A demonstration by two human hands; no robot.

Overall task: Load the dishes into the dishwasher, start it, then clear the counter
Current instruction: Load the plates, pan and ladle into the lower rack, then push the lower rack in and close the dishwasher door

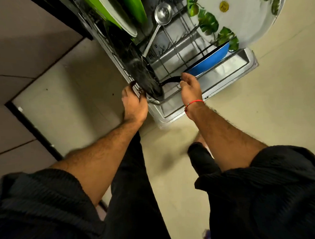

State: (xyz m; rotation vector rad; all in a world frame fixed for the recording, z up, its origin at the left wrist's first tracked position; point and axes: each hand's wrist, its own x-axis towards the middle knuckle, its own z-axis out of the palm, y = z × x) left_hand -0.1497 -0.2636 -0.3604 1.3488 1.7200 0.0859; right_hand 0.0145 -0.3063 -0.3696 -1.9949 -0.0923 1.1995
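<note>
Single head-worn view, looking steeply down past both forearms at close range. The hands point(134, 102) sit mid-frame; the dishwasher rack point(177, 51) lies just beyond them, floor point(172, 145) beneath.

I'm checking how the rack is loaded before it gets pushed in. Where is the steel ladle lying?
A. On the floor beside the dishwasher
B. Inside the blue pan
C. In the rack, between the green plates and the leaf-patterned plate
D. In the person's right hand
C. The steel ladle lies in the rack, its bowl between the green plates and the leaf-patterned plate, its handle running down toward the black pan.
</note>
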